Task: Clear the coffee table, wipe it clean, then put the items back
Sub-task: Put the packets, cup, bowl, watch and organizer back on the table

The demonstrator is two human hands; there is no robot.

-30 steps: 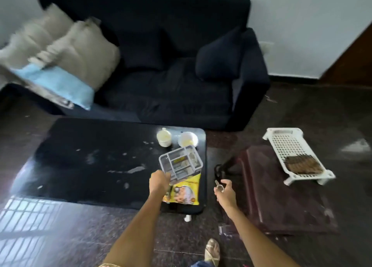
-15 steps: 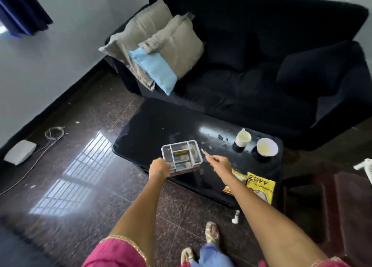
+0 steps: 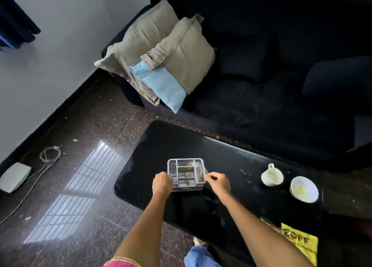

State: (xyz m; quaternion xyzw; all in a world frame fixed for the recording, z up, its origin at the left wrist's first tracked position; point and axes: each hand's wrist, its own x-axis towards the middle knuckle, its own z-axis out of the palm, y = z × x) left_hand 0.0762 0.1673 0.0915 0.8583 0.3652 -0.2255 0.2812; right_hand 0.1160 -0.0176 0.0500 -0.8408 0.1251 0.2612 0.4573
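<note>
Both bare forearms reach up from the lower edge toward mid-frame. The left hand (image 3: 162,184) is curled, gripping with knuckles up; the right hand (image 3: 218,181), just right of it, pinches something small.

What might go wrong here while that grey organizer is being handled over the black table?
The left hand grips only one side of the grey organizer, so it may tilt and spill its contents. The right hand pinches something small at the organizer's edge that might drop. The cup and bowl sit nearby on the coffee table; a sweeping arm might knock them.
</note>
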